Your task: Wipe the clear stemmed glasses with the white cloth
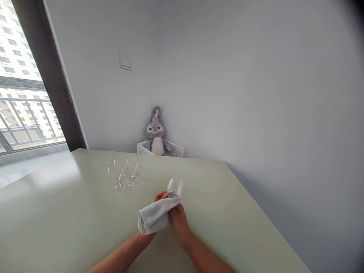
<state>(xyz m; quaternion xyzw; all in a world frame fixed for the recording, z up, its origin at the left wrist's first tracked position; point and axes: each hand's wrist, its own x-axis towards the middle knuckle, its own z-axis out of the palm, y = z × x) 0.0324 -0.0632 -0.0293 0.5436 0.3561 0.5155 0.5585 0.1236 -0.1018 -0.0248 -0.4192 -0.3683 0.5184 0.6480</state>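
Observation:
A clear wine glass (175, 185) is held above the table, its bowl showing and its stem and foot hidden by a folded light-grey cloth (156, 214) and my hands. My left hand (160, 196) is closed around the cloth from the far side; the cloth drapes over most of it, leaving some fingers and the wrist visible. At the right, my right hand (178, 220) is curled around the lower part of the glass, its thumb against the cloth. Exactly where its fingers grip is covered.
Several clear stemmed glasses (118, 185) stand grouped on the pale green table (85, 212), left of my hands. Behind the far edge, a grey plush toy (156, 131) sits in a white perforated basket (178, 151). Walls border the far and right sides; a window is at left.

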